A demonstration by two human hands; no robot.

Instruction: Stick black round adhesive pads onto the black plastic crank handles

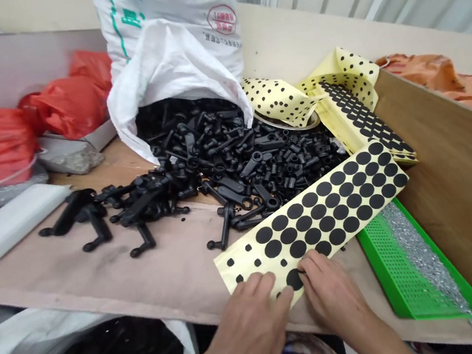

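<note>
Left hand [249, 330]: fingers together, pressed flat on the lower end of a yellow backing sheet [312, 219] of round black adhesive pads. Right hand [332, 295]: just beside it, fingertips [307, 263] bunched at the edge of one black pad [294, 279]; whether they pinch it cannot be told. The sheet lies diagonally on a wooden bench top [101, 278], its lower end at the hands. From the sheet: 10 o'clock, a heap of black moulded plastic parts [234, 165] spilling from a white woven sack [170, 51]; 1 o'clock, more dotted sheets [352, 102]; 4 o'clock, a green perforated tray [407, 270] bearing small silver pieces [422, 250] — its edge near the sheet.
</note>
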